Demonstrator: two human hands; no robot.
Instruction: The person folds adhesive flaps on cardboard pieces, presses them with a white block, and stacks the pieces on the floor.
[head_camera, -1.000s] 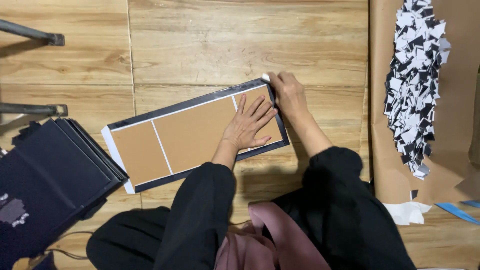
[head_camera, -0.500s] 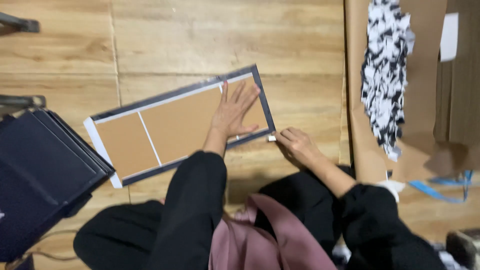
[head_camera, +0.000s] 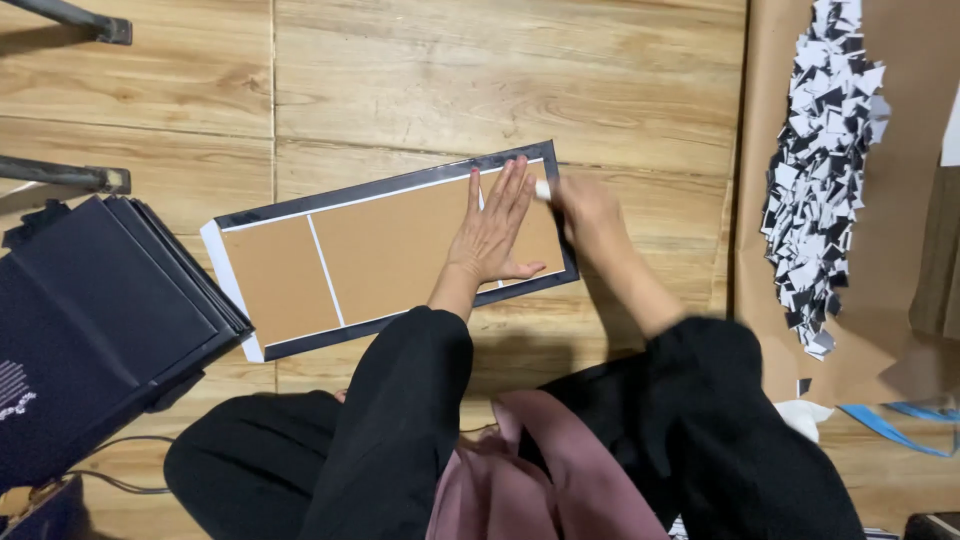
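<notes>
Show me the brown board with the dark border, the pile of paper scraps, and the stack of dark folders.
brown board (head_camera: 390, 250), head view, bare centre panel.
paper scraps (head_camera: 820, 170), head view, middle of pile.
dark folders (head_camera: 100, 320), head view, top cover.

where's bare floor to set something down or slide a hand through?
Free: wooden floor above the board panel, between the metal bar and brown paper. Also a strip between the right hand and the paper. Crowded: left hand on the panel, dark covers at left, paper scraps at right.
</notes>
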